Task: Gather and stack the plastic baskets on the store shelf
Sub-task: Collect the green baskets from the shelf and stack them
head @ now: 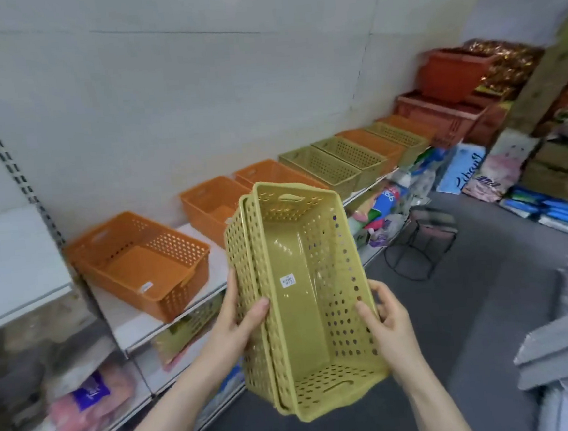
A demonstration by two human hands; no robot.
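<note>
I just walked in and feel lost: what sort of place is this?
Probably a small household-goods shop: identical orange baskets and green baskets line a slotted retail shelf, a price sticker sits inside the held basket, and packaged goods are piled on the floor.

Even, bright indoor light, soft shadows; wide-angle bending at edges; right side motion-blurred, centre sharp.

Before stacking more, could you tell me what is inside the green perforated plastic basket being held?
The green perforated plastic basket holds nothing except a small white sticker on its floor. A second green basket nests under it, mostly covered.
</note>
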